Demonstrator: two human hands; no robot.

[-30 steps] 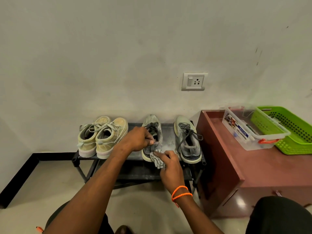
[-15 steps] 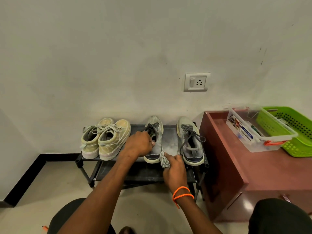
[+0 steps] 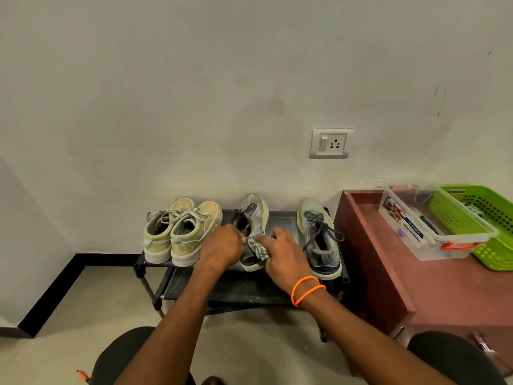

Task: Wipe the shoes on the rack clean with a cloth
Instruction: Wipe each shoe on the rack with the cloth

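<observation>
A low black shoe rack [image 3: 155, 266] stands against the wall. On its left sit two beige sneakers [image 3: 183, 232] side by side. In the middle is a grey sneaker [image 3: 256, 211], tilted onto its side, with my left hand [image 3: 222, 244] gripping its left side near the opening. My right hand [image 3: 286, 255] presses a small grey cloth [image 3: 258, 247] against the shoe's right flank. The second grey sneaker [image 3: 320, 237] with dark laces lies flat at the rack's right end, untouched.
A reddish-brown cabinet [image 3: 416, 287] stands right of the rack, bearing a clear plastic box [image 3: 455, 245] and a green basket [image 3: 497, 254]. A wall socket [image 3: 331, 143] is above the rack. My knees are at the bottom edge.
The middle grey sneaker has been tipped onto its side. My right hand with the cloth has moved up from the heel end onto the shoe's flank.
</observation>
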